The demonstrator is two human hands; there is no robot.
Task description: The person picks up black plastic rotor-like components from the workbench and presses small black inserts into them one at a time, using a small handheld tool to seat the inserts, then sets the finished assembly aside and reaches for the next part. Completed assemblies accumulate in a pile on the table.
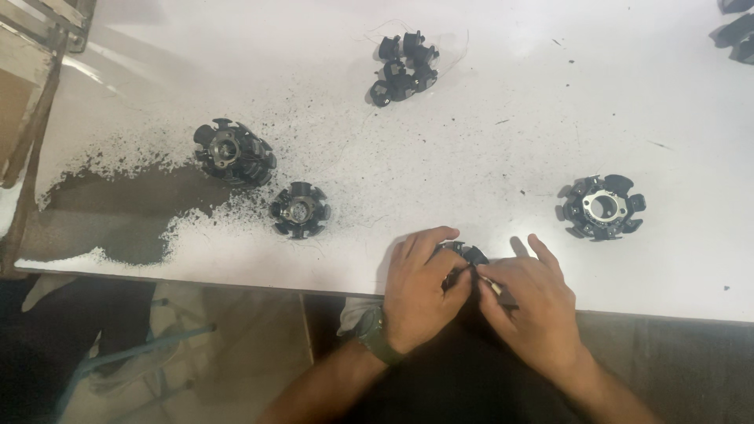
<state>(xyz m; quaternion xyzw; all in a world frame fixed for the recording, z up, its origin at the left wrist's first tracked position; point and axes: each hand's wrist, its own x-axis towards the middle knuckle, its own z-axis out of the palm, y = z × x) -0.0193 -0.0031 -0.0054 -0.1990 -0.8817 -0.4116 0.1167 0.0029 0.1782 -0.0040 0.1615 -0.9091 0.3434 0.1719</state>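
At the table's near edge: both hands met over one small black stator core [469,254], mostly hidden between them.
Left hand [419,287]: fingers curled around the core, gripping it, seemingly to steady it.
Right hand [528,302]: fingertips pinched on a thin pale-tipped tool [493,286] pressed to the core.
Near left: a small toothed stator core [299,210], a bigger one [234,153], both in dark powder [129,212].
Right: a ring-shaped stator [602,207], well apart.
Far: clustered black pieces [404,68].
White table [487,141]: no packages or labels showed.
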